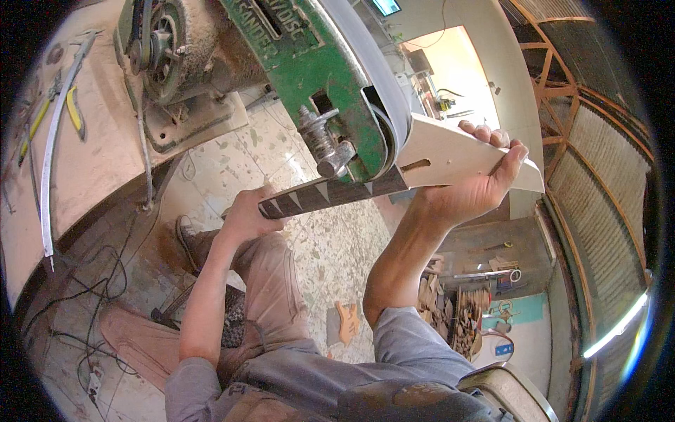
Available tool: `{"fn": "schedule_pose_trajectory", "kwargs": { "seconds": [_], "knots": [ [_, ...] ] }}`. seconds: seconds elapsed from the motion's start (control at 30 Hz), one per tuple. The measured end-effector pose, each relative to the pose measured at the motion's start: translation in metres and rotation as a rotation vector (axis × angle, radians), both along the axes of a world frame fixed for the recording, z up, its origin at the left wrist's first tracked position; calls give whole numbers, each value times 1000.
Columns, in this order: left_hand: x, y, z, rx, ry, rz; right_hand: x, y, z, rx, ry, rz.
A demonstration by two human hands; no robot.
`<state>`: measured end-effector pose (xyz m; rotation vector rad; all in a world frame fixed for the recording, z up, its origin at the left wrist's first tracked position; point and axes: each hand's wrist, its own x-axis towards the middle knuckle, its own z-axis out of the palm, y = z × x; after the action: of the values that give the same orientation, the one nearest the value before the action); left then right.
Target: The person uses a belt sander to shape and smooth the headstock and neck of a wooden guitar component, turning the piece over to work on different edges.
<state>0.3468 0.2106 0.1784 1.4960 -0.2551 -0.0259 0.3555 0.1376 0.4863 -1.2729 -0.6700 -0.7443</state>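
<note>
A guitar neck lies across the rounded end of a green belt sander. Its dark fretboard carries pale triangular inlays, and its pale wooden headstock is pointed and has a slot. Along the grey sanding belt, the headstock's edge appears to touch. My left hand is closed round the fretboard's far left end. At the headstock's outer end, my right hand grips with the thumb on the near face and fingertips curled over the top edge. Part of the neck is hidden behind the sander.
On the workbench at left lie a caliper, a metal strip and yellow-handled tools. A dusty motor adjoins the sander. Cables loop across the floor. A wooden piece lies below; wood scraps fill shelves at right.
</note>
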Motion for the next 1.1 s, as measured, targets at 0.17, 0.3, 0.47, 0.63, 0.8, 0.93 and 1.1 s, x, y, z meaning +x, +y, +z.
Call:
{"fn": "schedule_pose_trajectory", "kwargs": {
  "seconds": [0.17, 0.3, 0.47, 0.63, 0.8, 0.93, 1.1],
  "knots": [
    [2, 0, -3, -5, -12, 10, 1, -5, -1, 17, -44, -62],
    [3, -1, -8, -26, -19, 19, -1, -8, -6, 47, -52, -70],
    [2, -5, -14, -26, -64, 63, -3, -9, -8, 42, -56, -73],
    [2, 1, -8, 10, -21, 2, 5, -11, -5, 46, -41, -60],
    [-1, 1, -1, 29, -43, 53, 14, -9, 2, -8, -10, 1],
    [-9, -2, 11, 5, 15, 98, 26, -12, 12, 9, -33, 9],
    [-14, 1, 29, 52, -43, 279, 32, -10, 31, -11, -23, -53]
  ]
}}
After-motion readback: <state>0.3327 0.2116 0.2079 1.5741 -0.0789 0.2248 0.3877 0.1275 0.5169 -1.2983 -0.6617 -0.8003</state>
